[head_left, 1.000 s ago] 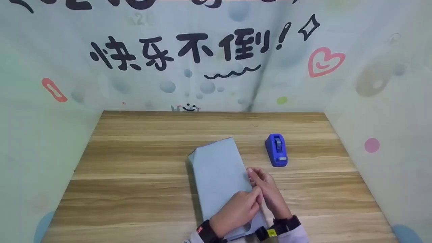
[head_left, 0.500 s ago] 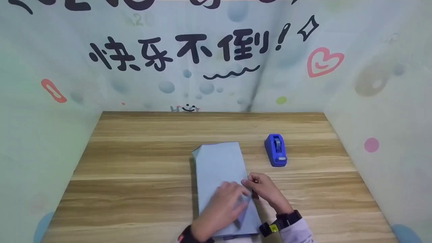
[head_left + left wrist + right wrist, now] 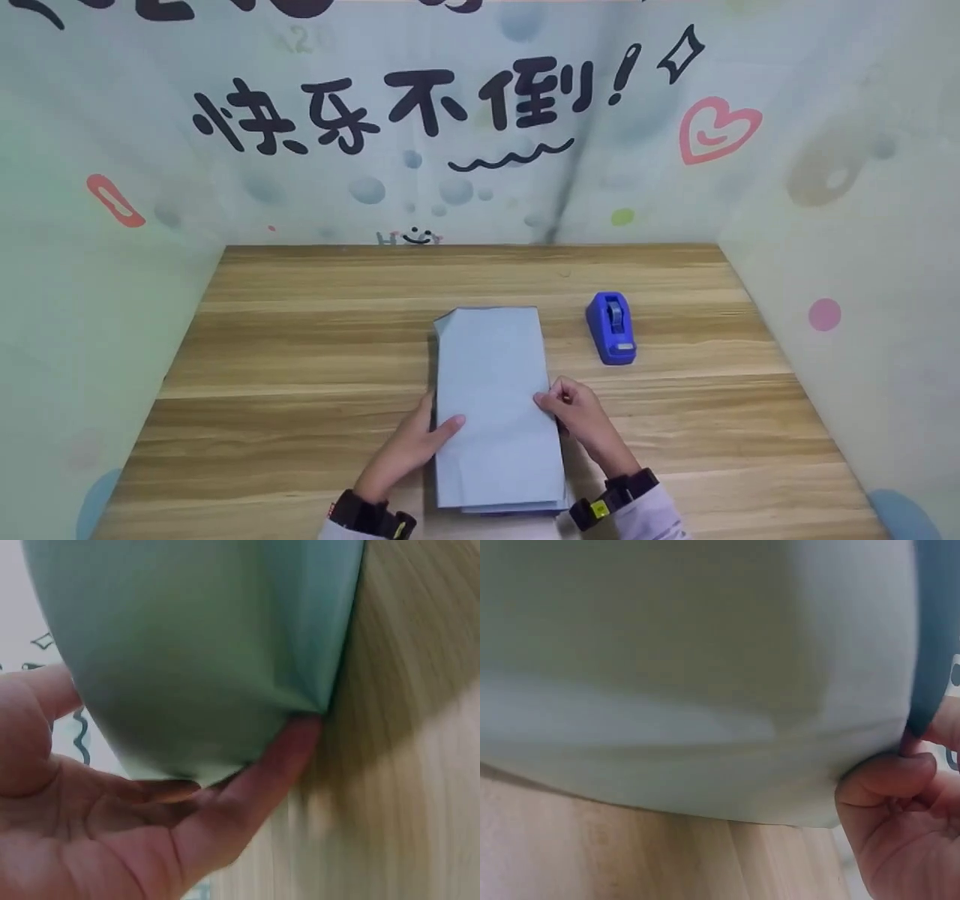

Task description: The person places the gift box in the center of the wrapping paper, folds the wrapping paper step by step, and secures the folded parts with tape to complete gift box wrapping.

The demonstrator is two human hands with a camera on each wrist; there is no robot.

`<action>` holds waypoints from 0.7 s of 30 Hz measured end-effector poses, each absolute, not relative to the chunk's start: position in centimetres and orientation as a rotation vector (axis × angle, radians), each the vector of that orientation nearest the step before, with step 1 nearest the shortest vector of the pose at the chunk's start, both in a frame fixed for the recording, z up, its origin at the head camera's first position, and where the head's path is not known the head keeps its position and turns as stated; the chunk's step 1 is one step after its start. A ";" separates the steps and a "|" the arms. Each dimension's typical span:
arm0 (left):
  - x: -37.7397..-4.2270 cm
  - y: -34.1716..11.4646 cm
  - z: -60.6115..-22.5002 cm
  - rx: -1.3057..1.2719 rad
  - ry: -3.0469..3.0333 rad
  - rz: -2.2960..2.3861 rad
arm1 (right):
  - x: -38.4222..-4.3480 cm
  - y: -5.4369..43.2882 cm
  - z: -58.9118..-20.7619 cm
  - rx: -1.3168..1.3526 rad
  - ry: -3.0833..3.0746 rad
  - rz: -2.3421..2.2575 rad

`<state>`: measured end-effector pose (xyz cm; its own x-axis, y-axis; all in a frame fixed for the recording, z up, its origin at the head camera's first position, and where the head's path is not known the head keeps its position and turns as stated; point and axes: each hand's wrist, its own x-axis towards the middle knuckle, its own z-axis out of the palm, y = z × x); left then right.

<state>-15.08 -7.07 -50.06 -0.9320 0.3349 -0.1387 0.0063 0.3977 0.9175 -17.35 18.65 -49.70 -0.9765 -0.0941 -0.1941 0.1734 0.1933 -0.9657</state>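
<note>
A long light blue paper package (image 3: pixel 495 397) lies nearly straight on the wooden table, its far left corner folded at a slant. Paper layers overlap at its near end, with a thin dark blue strip showing beneath. My left hand (image 3: pixel 409 444) grips the left side, thumb on top. In the left wrist view, the fingers of that hand (image 3: pixel 142 840) reach under the paper (image 3: pixel 172 667). My right hand (image 3: pixel 585 420) pinches the right edge with curled fingers. The right wrist view shows the thumb of that hand (image 3: pixel 900 832) against the paper edge (image 3: pixel 705 780).
A blue tape dispenser (image 3: pixel 611 328) stands beyond the right hand, to the right of the package. Printed cloth walls (image 3: pixel 300 202) close off the back and both sides of the wooden table (image 3: pixel 292 360).
My left hand has gone from the package's right edge, across its top, to its left side. The package has turned from tilted to nearly straight. The right hand stays at the right edge.
</note>
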 end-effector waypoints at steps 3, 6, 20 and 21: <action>-15.1 -6.9 -50.1 0.311 2.376 1.537 | -17.3 18.6 -50.4 0.148 2.248 -1.928; -15.2 -6.6 -49.9 0.282 2.402 1.486 | -17.3 18.6 -50.7 0.157 2.226 -2.001; -16.5 -2.4 -48.8 0.694 3.105 0.463 | -18.1 18.0 -51.0 -0.012 2.214 -2.130; -16.7 -2.2 -48.9 0.743 3.082 0.451 | -18.1 17.9 -51.0 -0.022 2.222 -2.125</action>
<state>-16.72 -2.24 -48.86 -0.8905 0.4378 0.1239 0.4549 0.8527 0.2569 -18.10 17.94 -51.04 -0.9977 -0.0565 -0.0385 0.0359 0.0459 -0.9983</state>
